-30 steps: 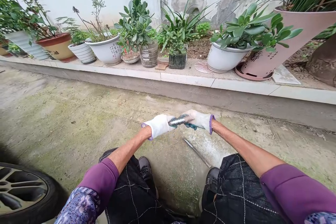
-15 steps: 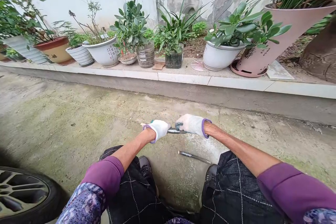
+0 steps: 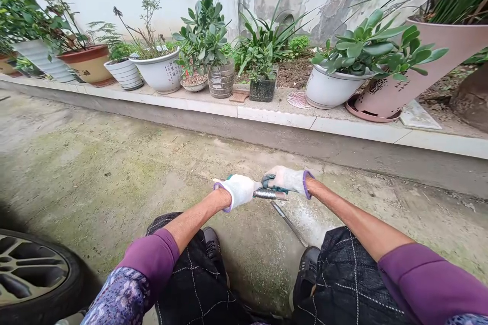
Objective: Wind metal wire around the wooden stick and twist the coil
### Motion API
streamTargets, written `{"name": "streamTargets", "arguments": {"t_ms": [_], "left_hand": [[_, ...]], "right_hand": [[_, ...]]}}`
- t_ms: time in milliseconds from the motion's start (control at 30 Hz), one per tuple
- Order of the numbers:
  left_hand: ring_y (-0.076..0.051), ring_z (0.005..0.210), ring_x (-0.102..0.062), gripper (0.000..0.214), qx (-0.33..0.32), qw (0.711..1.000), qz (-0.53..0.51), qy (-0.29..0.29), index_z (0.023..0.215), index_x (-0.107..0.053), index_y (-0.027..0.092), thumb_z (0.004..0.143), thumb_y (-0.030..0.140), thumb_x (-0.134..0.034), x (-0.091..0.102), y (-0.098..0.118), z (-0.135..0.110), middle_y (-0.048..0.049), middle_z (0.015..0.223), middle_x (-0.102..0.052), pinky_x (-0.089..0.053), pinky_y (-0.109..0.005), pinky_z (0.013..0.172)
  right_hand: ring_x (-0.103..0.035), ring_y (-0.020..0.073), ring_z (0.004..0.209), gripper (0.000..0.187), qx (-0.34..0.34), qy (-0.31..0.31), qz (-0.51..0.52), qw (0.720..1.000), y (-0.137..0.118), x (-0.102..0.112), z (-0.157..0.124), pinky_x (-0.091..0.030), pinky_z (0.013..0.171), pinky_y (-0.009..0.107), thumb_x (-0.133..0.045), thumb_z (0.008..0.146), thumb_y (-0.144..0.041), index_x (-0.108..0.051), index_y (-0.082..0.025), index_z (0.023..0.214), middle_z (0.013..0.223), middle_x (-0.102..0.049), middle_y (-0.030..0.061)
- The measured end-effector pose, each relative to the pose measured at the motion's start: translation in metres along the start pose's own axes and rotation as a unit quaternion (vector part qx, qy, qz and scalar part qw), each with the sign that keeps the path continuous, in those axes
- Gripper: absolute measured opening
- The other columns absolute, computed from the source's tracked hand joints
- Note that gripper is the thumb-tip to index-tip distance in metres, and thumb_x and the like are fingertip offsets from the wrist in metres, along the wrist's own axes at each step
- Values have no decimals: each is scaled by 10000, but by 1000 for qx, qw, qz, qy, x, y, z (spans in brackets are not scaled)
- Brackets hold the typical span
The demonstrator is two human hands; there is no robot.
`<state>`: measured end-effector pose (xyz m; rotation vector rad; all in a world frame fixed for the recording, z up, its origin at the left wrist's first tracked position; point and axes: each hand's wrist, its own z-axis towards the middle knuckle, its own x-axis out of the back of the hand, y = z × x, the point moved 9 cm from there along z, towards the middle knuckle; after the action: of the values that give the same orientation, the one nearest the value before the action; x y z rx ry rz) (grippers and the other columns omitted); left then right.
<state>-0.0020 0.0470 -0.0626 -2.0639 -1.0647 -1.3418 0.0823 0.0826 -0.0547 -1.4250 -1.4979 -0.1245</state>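
Both hands closed, not wide: left hand [image 3: 238, 191] and right hand [image 3: 285, 180] in white knitted gloves with purple-edged cuffs, wrapped around a short ribbed metal tool [image 3: 269, 194], its silvery ridged body level across the gap between the palms, with teal-green grip pieces [image 3: 268, 180] showing among the right fingers. The tool held out over the ground, just ahead of the knees.

Directly below the right hand, a slim metal rod [image 3: 287, 222] lying slantwise on rough concrete ground [image 3: 95, 162], mottled green with moss, with a pale, scuffed patch around the rod. Purple sleeves [image 3: 423, 274] pushed back from bare forearms, dark shorts [image 3: 351, 274] with white stitched checks, a black shoe [image 3: 307, 274] close by. At lower left, a rubber tyre [image 3: 34, 277] around an alloy wheel.

Farther ahead, a concrete kerb [image 3: 274, 117] with pale tile edging, carrying a row of pots: ribbed white [image 3: 124, 75], glazed white with brushed characters [image 3: 162, 73], a squat dark square one [image 3: 262, 89], a rounded white one [image 3: 328, 89] under fleshy jade leaves, and a tall pink cone [image 3: 419, 71], tilted. Behind them, a wall [image 3: 343, 0] of peeling plaster.
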Motion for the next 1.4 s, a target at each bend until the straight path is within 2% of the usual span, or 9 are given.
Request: {"name": "streamTargets", "arguments": {"t_ms": [133,333,667,800,967,1167,1267,1333,1400], "left_hand": [[-302,787,-733,336,8,1000,18,-18,1154,-680,225,880,220,-485,4,2,-2,-114,819,-735,-555,-378,671],[-259,791,-730,337,23,1000,-15,-10,1175,-664,242,892,250,-481,16,1,-3,-93,845,-742,-536,-319,688],[-220,769,-702,286,21,991,-115,72,1070,-698,230,883,321,-502,31,-6,-3,-61,886,-742,-494,-275,688],[-212,804,-697,270,30,982,-172,78,1056,-720,222,845,299,-570,38,-12,-7,-61,908,-744,-490,-254,702],[-207,834,-691,280,46,974,-202,91,1060,-732,211,819,277,-605,42,-17,-10,-51,907,-741,-495,-241,713],[-146,679,-654,330,96,953,-266,110,1139,-695,164,882,276,-521,44,-35,-10,-47,841,-719,-490,-214,589],[-121,590,-621,397,163,931,-298,134,1240,-634,121,924,269,-445,46,-61,-12,-78,847,-714,-473,-209,539],[-130,616,-636,368,211,935,-246,147,1200,-655,115,917,276,-483,46,-76,-10,-88,839,-718,-485,-218,585],[-164,712,-676,333,217,958,-156,108,1139,-685,120,916,277,-494,38,-77,-1,-110,870,-730,-501,-235,655]], "right_hand": [[-645,176,722,229,12,9,15,1000,4,-1,7,-478,621,235,-599,830,-233,-786,-162,939,798,-725,24],[-630,175,794,323,72,29,27,997,13,6,12,-464,682,229,-528,777,-210,-778,-146,971,892,-744,42],[-524,113,503,284,24,-2,206,978,27,3,2,-424,434,205,-574,653,-267,-694,-154,885,595,-564,-23],[-507,90,461,207,23,-4,259,965,20,1,4,-409,413,189,-590,610,-255,-652,-158,781,570,-579,-22],[-490,82,436,111,11,-14,292,956,14,-2,8,-405,410,188,-580,653,-221,-616,-154,734,543,-569,-21],[-463,83,455,168,-38,57,164,984,11,4,4,-370,447,202,-530,819,-220,-679,-159,866,592,-557,-17],[-517,98,586,219,24,106,34,993,-20,10,-9,-373,548,208,-512,875,-247,-713,-170,917,718,-631,12],[-551,124,689,216,59,114,-76,989,-43,10,-20,-359,609,225,-513,890,-238,-718,-172,915,813,-678,36],[-561,145,720,226,53,113,-144,982,-53,11,-28,-336,614,244,-510,908,-265,-718,-180,932,848,-701,51]]}}
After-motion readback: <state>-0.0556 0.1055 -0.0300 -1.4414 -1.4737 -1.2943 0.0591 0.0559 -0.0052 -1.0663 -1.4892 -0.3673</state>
